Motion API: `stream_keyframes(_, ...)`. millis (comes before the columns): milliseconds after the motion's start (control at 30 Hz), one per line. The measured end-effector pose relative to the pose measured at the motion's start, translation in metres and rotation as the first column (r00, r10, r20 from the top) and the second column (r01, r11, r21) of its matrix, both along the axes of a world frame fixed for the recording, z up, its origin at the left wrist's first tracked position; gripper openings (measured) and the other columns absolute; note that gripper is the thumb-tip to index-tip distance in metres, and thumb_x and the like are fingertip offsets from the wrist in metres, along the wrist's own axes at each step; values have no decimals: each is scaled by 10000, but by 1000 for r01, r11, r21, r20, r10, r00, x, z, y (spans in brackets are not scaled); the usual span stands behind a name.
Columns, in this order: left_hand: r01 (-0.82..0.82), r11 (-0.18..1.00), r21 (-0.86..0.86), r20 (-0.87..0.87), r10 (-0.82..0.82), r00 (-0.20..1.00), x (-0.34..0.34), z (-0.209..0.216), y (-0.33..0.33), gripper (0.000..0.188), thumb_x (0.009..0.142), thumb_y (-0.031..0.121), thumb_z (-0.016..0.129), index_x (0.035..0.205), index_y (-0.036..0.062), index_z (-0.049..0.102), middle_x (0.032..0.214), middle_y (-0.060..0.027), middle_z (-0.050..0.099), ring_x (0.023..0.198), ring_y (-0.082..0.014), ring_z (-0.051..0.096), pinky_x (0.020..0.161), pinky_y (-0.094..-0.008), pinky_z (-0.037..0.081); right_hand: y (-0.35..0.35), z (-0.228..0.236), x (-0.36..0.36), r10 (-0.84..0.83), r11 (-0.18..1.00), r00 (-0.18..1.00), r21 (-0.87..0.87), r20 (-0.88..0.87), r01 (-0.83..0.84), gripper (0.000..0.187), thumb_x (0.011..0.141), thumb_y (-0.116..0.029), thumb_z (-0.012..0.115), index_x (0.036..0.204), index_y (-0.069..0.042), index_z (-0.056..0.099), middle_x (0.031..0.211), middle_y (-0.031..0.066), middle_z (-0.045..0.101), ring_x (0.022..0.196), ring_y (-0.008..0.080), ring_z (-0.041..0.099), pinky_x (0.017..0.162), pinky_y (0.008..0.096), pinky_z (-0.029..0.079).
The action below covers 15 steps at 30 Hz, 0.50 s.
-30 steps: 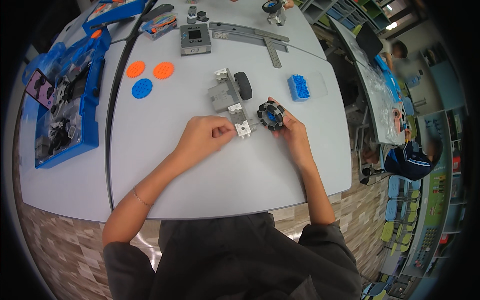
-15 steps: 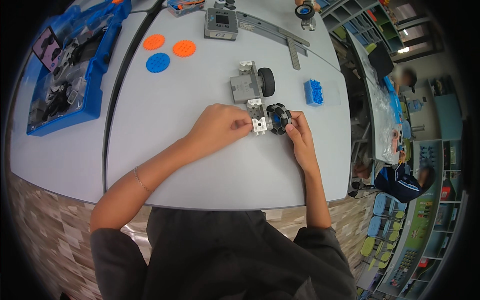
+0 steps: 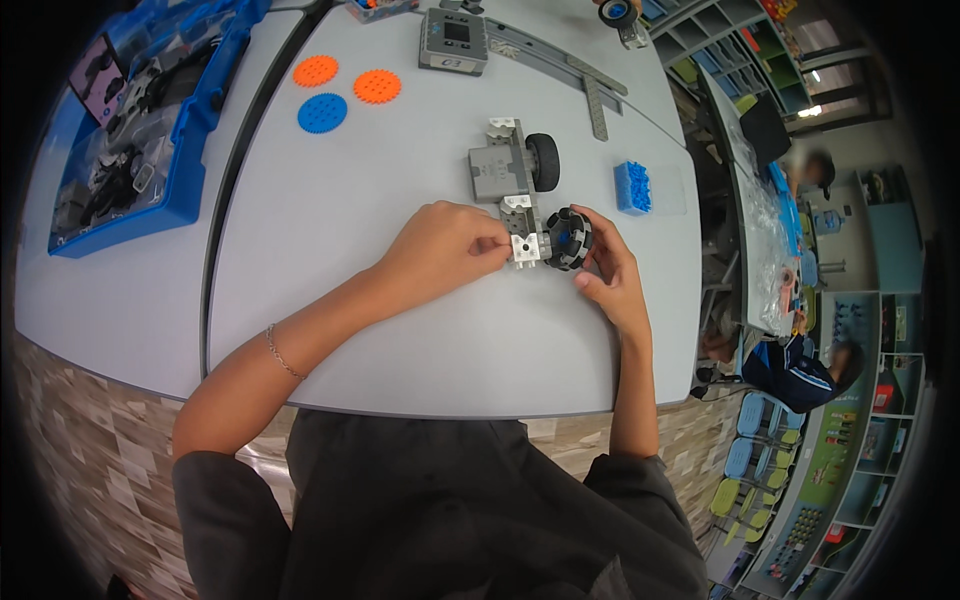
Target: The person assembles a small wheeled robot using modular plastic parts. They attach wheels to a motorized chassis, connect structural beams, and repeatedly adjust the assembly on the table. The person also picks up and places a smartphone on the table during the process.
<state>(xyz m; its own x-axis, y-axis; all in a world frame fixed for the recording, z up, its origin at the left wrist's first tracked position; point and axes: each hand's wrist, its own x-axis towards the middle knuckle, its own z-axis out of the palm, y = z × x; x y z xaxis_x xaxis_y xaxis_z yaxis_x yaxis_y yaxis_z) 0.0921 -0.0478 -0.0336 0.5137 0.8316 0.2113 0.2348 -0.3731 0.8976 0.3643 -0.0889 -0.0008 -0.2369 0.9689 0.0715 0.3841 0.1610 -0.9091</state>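
A grey robot chassis made of plastic beams [image 3: 519, 178] lies in front of me, with a grey motor block [image 3: 497, 172] on its left side. A black rubber-tyred wheel [image 3: 545, 163] sits at its far right, and a black and grey omni wheel [image 3: 567, 240] at the near end. White corner connectors [image 3: 524, 247] are fitted there. My left hand [image 3: 445, 245] is closed in a pinch beside the near connector; what its fingertips grip is hidden. My right hand [image 3: 615, 280] has its thumb and fingers apart, with the fingers along the omni wheel's right edge and the thumb off it.
Two orange gears [image 3: 377, 87] and a blue gear [image 3: 322, 113] lie at the far left. A grey controller brick [image 3: 453, 42] and long grey beams [image 3: 545, 65] are behind. A box of blue pins [image 3: 633, 188] stands right; a blue parts case [image 3: 150, 215] stands left.
My right thumb has come away from the omni wheel and the fingers have spread. The wheel's face appears turned slightly. My left hand keeps its pinch. The whole view has shifted a little.
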Motion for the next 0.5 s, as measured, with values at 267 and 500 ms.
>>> stream_keyframes(267,-11,1000,-24,-1,11,1000,1,3,-1,103,856,102,748,912,22,781,774,-76,708,598,-160,624,577,-289,492,6,-7,10,26,1000,999,17,-18,-26,809,647,7,794,1408,-42,524,1350,96,558,1306,245,538,1121,356,419)
stream_keyframes(500,-26,1000,7,6,26,1000,2,-3,-1,93,853,102,750,907,39,791,750,-66,695,576,-153,612,553,-294,478,10,-15,22,128,977,990,165,62,-137,761,626,68,788,1335,-72,547,1407,136,535,1338,276,548,1143,398,428)
